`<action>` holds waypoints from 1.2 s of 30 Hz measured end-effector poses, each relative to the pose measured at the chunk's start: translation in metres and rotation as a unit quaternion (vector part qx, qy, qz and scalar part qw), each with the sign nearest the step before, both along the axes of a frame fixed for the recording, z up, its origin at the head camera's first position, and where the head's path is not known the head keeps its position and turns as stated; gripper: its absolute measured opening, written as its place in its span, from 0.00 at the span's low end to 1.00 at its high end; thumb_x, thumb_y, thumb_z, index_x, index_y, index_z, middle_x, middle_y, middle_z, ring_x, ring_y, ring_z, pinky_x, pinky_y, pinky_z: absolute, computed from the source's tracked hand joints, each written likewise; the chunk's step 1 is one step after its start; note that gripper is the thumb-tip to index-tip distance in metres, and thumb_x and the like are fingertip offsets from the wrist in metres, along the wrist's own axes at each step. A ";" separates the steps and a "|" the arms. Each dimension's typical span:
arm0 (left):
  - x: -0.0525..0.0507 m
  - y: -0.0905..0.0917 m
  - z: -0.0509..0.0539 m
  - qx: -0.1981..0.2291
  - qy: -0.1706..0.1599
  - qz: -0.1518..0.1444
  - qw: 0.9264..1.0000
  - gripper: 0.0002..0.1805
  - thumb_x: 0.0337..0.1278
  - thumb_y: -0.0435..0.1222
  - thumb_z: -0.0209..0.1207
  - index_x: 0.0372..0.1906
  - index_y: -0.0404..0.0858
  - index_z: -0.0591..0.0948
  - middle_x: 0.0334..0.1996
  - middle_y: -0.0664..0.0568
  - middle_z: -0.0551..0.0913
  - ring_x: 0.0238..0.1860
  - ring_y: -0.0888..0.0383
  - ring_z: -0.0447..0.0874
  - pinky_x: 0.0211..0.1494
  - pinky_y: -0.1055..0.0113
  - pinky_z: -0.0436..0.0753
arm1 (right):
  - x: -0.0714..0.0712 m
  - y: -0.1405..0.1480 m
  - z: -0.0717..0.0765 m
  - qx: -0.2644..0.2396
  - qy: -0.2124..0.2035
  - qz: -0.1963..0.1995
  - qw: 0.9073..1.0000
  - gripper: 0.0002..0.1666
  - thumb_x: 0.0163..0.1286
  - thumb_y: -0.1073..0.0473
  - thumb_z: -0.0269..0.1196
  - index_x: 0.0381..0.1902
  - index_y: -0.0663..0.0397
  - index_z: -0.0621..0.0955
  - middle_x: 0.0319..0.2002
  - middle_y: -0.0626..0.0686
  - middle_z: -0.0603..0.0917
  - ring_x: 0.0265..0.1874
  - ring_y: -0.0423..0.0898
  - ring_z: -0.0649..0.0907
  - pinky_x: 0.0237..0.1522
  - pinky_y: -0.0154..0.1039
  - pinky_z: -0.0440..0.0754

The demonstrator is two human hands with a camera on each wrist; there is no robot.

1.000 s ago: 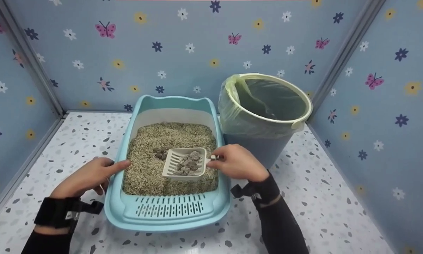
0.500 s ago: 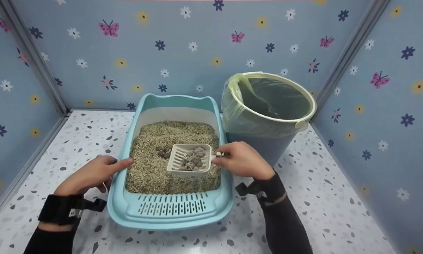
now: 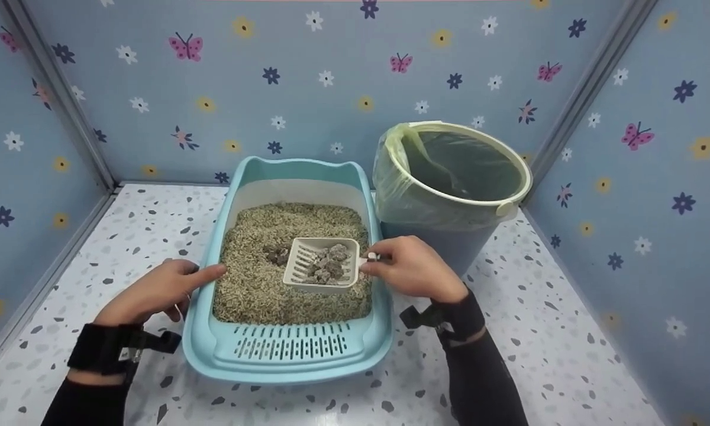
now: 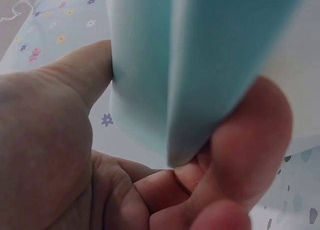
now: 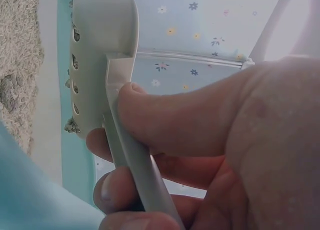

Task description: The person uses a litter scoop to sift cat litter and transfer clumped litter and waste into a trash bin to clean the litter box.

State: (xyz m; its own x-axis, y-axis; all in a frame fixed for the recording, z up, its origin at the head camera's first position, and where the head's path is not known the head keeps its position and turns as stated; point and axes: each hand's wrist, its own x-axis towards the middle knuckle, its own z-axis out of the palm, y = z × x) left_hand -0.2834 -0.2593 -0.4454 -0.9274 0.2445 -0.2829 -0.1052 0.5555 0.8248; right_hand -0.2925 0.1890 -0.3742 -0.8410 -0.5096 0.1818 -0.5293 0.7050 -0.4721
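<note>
A light blue litter box (image 3: pixel 290 373) full of tan, pellet-like litter (image 3: pixel 248 296) stands in front of me. My left hand (image 3: pixel 154 290) grips its left rim; in the left wrist view the thumb is on one side of the blue wall (image 4: pixel 145 74) and curled fingers are on the other. My right hand (image 3: pixel 414 269) pinches the handle of a cream slotted litter scoop (image 3: pixel 319 289), held level above the litter's right half. Greyish clumps (image 3: pixel 328 265) lie in the scoop. A dark clump (image 3: pixel 278 254) sits in the litter just left of it.
A bin (image 3: pixel 432 242) with a pale rim and a translucent yellowish liner (image 3: pixel 390 192) stands right of the litter box, close against it. Patterned blue panels (image 3: pixel 325 53) enclose the speckled white surface (image 3: pixel 544 355) at the back and both sides.
The scoop with its clumps has shifted slightly right and away from me in my right hand. My left hand stays on the litter box rim. The whole head view has shifted a little.
</note>
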 end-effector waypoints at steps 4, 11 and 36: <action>-0.001 0.000 -0.002 -0.001 -0.002 0.005 1.000 0.36 0.80 0.65 0.59 0.50 0.31 0.80 0.32 0.44 0.86 0.23 0.52 0.86 0.30 0.51 0.91 | 0.000 0.000 0.004 0.004 0.006 -0.002 1.000 0.16 0.79 0.47 0.73 0.30 0.40 0.83 0.20 0.39 0.70 0.20 0.38 0.71 0.28 0.43 0.72; 0.000 0.000 -0.003 -0.001 0.000 0.002 1.000 0.38 0.80 0.65 0.59 0.52 0.29 0.81 0.32 0.44 0.86 0.22 0.51 0.87 0.30 0.50 0.92 | 0.002 0.004 0.028 0.000 0.030 -0.020 0.999 0.23 0.79 0.46 0.74 0.25 0.42 0.78 0.20 0.39 0.65 0.20 0.40 0.68 0.30 0.44 0.71; 0.001 0.000 -0.002 0.004 0.009 0.001 1.000 0.37 0.80 0.65 0.60 0.51 0.30 0.80 0.31 0.44 0.88 0.22 0.52 0.87 0.29 0.53 0.91 | -0.017 0.056 0.148 -0.020 0.046 -0.152 0.987 0.28 0.81 0.43 0.71 0.22 0.49 0.79 0.17 0.41 0.64 0.19 0.41 0.65 0.24 0.39 0.61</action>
